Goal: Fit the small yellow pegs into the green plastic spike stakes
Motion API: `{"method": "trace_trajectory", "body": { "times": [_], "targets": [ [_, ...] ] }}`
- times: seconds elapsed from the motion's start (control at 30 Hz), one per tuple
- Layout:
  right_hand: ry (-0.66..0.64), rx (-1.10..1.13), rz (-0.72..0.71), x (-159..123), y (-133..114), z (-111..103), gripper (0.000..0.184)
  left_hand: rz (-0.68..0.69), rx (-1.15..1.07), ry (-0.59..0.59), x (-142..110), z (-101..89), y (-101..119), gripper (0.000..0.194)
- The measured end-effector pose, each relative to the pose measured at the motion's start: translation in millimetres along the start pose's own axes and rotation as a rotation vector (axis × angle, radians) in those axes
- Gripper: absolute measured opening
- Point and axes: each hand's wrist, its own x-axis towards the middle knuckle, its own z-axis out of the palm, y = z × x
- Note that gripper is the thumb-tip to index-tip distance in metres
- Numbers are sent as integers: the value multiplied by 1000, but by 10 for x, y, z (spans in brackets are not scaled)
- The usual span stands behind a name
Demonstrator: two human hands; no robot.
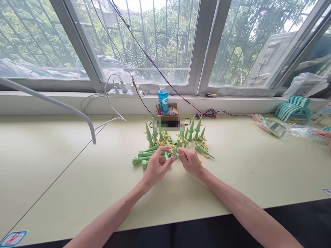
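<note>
A heap of green cone-shaped plastic spikes [191,129] with small yellow pieces [205,155] lies on the pale table [77,179], some spikes upright, some lying flat. My left hand [157,167] and my right hand [190,162] meet at the front of the heap. Both pinch one green spike [173,153] between their fingertips. Several spikes [144,156] lie flat just left of my left hand.
A blue-labelled bottle [163,100] stands in a small cardboard box [176,110] behind the heap. Red and black wires [207,113] run along the window sill. A white tube [51,101] reaches in from the left. Teal hangers [293,109], plastic bags and another person's hand [324,135] sit far right.
</note>
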Motion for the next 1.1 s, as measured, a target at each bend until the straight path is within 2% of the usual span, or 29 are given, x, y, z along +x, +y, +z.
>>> {"method": "trace_trajectory", "body": {
  "times": [0.13,0.27,0.33,0.4,0.67,0.83,1.1],
  "targets": [
    [37,14,24,0,-21,-28,47,-114,-88,21,14,-26,50,34],
    [-14,57,-37,5,-28,-35,46,-215,-109,-126,33,-41,76,55],
    [-47,75,-55,7,-25,-31,44,-268,-124,-189,34,-42,66,53],
    [-65,88,-55,7,-15,-27,44,-303,-145,-205,31,-44,47,46],
    [-77,88,-14,-5,16,-16,50,-278,-172,-159,3,-34,-1,29],
    [-78,75,36,-8,1,-6,55,-206,-151,-98,-28,-10,14,30],
    [-46,84,9,-15,4,4,51,-156,-164,-94,-17,-5,53,29]
  ]
}}
